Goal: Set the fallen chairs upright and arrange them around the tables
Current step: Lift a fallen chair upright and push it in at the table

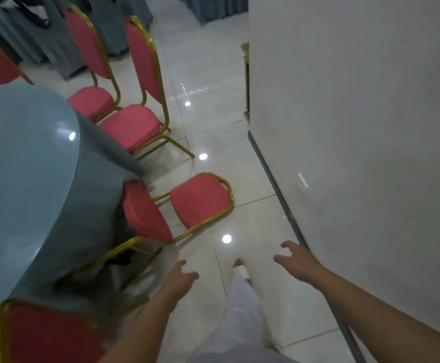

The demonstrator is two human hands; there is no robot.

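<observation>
The plain white wall (357,127) fills the side opposite the round worktop draped in pale teal cloth (25,158), and a lane of glossy white floor tiles (213,74) runs between them. I take that worktop as my marker for everything else.

Beyond the worktop, further draped tables in grey-teal cloth (56,48) stand well apart from it. Two upright red-padded chairs with gold metal frames (132,127) sit side by side at the worktop's far edge, their seats turned toward it. Another red and gold chair back (46,334) stands at its near edge, closest to me.

The fallen red-cushioned, gold-framed chair (198,200) lies on its back just beside the worktop. Its backrest is flat on the tiles, pointing away from the worktop, and its seat is tipped up against the hanging cloth. Its legs reach in under the hem.

A white trouser leg with a pale-shod foot (240,310) steps along the lane, away from the worktop's near edge.

The left grip (181,277), a bare hand, hovers short of the fallen chair with fingers loosely spread and nothing in it. The right grip (296,259) is farther from the worktop, near the wall's base, equally spread and holding nothing.
</observation>
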